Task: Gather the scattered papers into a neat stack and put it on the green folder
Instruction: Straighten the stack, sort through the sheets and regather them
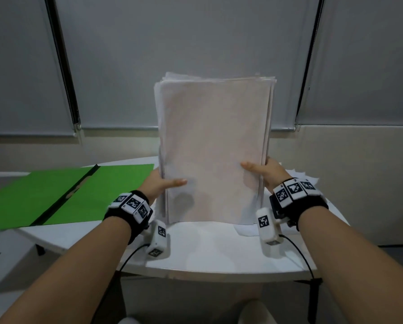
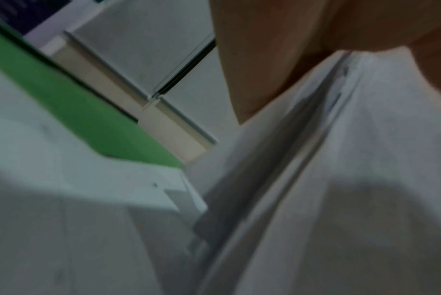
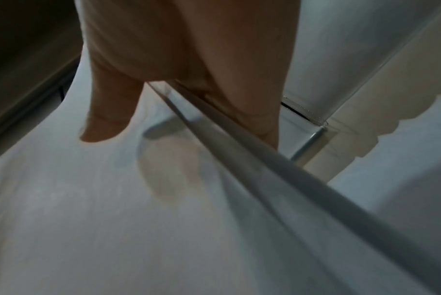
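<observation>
Two hands clamp paper stack (image 1: 213, 148) upright, bottom edge on white table (image 1: 219, 253): left hand (image 1: 159, 183) grasps left edge, right hand (image 1: 266, 170) grasps right edge, thumbs on front sheet. Top edges uneven, some sheets poke up at left. Loose papers (image 1: 298, 176) lie behind right wrist. Green folder (image 1: 55, 197) open, flat, just left. Advice: ease grip, tap bottom edge until sheets settle flush, then square sides.

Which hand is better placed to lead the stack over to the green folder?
Left, probably. The left hand grips the upright paper stack on the edge nearest the green folder, which lies open to that side. The right hand holds the far edge.
</observation>
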Tool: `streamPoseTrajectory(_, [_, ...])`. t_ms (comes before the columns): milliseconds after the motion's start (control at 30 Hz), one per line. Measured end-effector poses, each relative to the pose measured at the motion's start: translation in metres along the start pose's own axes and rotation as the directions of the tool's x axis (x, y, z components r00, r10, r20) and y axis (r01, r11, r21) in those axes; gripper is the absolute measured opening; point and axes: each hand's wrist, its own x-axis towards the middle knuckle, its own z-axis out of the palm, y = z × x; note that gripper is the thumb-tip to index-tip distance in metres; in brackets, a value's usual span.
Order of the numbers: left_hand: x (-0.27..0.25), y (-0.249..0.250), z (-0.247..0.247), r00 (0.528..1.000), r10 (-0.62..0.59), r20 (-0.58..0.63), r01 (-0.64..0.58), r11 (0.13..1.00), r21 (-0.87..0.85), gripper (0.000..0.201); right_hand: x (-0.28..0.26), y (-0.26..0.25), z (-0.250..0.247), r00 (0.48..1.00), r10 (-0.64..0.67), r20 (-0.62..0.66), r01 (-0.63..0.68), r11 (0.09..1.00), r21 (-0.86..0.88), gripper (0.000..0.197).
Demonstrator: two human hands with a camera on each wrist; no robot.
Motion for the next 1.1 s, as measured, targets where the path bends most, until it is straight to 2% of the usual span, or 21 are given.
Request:
streamPoseTrajectory(67, [0.001, -0.007, 0.002, 1.0, -0.004, 0.019, 0.005, 1.0, -0.019, 0.104, 0.0, 0.002, 0.004, 1.0, 0.0, 0.023, -0.001, 1.0, 0.022, 0.037])
streamPoseTrajectory(133, [0.003, -0.008, 0.005, 1.0, -0.008, 0.012, 0.008, 0.999, -0.048, 0.11, 0.004, 0.008, 0.005, 0.999, 0.011, -0.051, -0.009, 1.0, 0.023, 0.052])
streamPoseTrajectory(167, [0.004, -0.008, 0.005, 1.0, -0.013, 0.006, 0.014, 0.998, -0.054, 0.111, 0.006, 0.012, 0.005, 0.996, 0.013, -0.094, -0.011, 1.0, 0.026, 0.052])
streamPoseTrajectory(233, [0.005, -0.006, 0.002, 0.999, -0.034, -0.011, 0.033, 0.997, -0.067, 0.105, 0.009, 0.018, 0.002, 0.991, 0.014, -0.131, -0.007, 0.999, 0.052, 0.05])
streamPoseTrajectory(300, [0.006, -0.003, -0.003, 0.996, -0.062, -0.057, 0.057, 0.994, -0.098, 0.101, 0.013, 0.022, -0.002, 0.991, 0.02, -0.134, -0.011, 0.998, 0.068, 0.059])
streamPoseTrajectory(367, [0.005, 0.003, -0.007, 0.992, -0.103, -0.074, 0.091, 0.985, -0.147, 0.097, 0.012, 0.022, -0.003, 0.992, 0.012, -0.128, 0.001, 0.995, 0.103, 0.055])
streamPoseTrajectory(467, [0.001, 0.012, -0.004, 0.991, -0.106, -0.086, 0.09, 0.98, -0.176, 0.064, 0.01, 0.02, -0.001, 0.996, 0.0, -0.089, 0.017, 0.983, 0.184, 0.057])
streamPoseTrajectory(533, [0.002, 0.011, -0.002, 0.99, -0.104, -0.101, 0.086, 0.982, -0.169, 0.047, 0.01, 0.021, -0.001, 0.996, -0.012, -0.091, 0.03, 0.98, 0.198, 0.042])
streamPoseTrajectory(600, [0.004, 0.007, -0.002, 0.987, -0.119, -0.111, 0.096, 0.977, -0.192, 0.041, 0.009, 0.021, -0.002, 0.995, -0.011, -0.097, 0.03, 0.978, 0.205, 0.017])
streamPoseTrajectory(667, [0.005, 0.004, -0.004, 0.985, -0.146, -0.089, 0.123, 0.966, -0.229, 0.039, 0.005, 0.018, -0.002, 0.994, 0.017, -0.106, 0.006, 0.977, 0.212, 0.005])
streamPoseTrajectory(767, [0.004, 0.002, -0.008, 0.986, -0.164, -0.033, 0.147, 0.944, -0.296, 0.03, -0.004, 0.012, -0.003, 0.994, 0.032, -0.108, -0.007, 0.974, 0.225, 0.007])
streamPoseTrajectory(867, [0.001, 0.003, -0.009, 0.991, -0.129, 0.047, 0.137, 0.955, -0.262, 0.031, -0.016, -0.001, 0.001, 0.993, 0.028, -0.115, 0.001, 0.971, 0.238, 0.01])
streamPoseTrajectory(933, [0.0, 0.003, -0.01, 0.989, -0.119, 0.091, 0.136, 0.966, -0.22, 0.034, -0.011, 0.003, -0.002, 0.997, 0.033, -0.068, -0.013, 0.961, 0.277, 0.006])
streamPoseTrajectory(1033, [0.001, 0.003, -0.013, 0.978, -0.146, 0.146, 0.163, 0.981, -0.107, 0.028, -0.002, 0.011, -0.006, 1.0, 0.027, -0.006, -0.024, 0.965, 0.26, 0.052])
streamPoseTrajectory(1100, [0.0, 0.004, -0.01, 0.984, -0.12, 0.128, 0.125, 0.992, -0.031, 0.025, 0.0, 0.011, -0.007, 0.998, 0.066, 0.023, -0.069, 0.984, 0.165, 0.049])
